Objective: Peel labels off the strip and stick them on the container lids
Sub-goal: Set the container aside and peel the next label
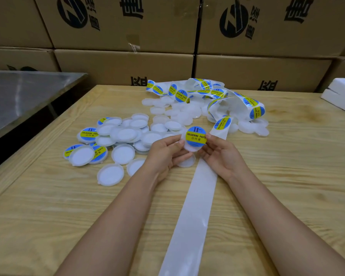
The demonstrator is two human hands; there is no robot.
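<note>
Cardboard boxes (pixel 167 26): stacked like a wall behind the work surface, printed with black logos and characters.
Wooden table (pixel 48 206): pale, grained boards that carry all the task things.
Steel table (pixel 28 92): bare metal top to the left of the Wooden table, with a dark gap between them.
Backing strip (pixel 195 206): white liner with no labels on its near run. It lies flat between the two forearms, passes under the Right hand, and ends at the back in a loose tangle that carries round blue-and-yellow labels.
Foam block (pixel 343 94): white, at the far right edge of the Wooden table.
Plain lids (pixel 179 112): translucent white heap at back centre, partly under the tangle.
Left heap (pixel 126 134): lids left of the hands, most lying white-side up, several showing labels.
Left hand (pixel 165 150): fingers curled round the Held lid from its left side.
Right hand (pixel 221 154): thumb and forefinger pinch the right edge of the Label.
Held lid (pixel 191 150): raised just above the table, between both hands.
Label (pixel 196 136): reads "SOLDERING PASTE" and overlaps the upper part of the Held lid. Whether it is pressed down cannot be told.
</note>
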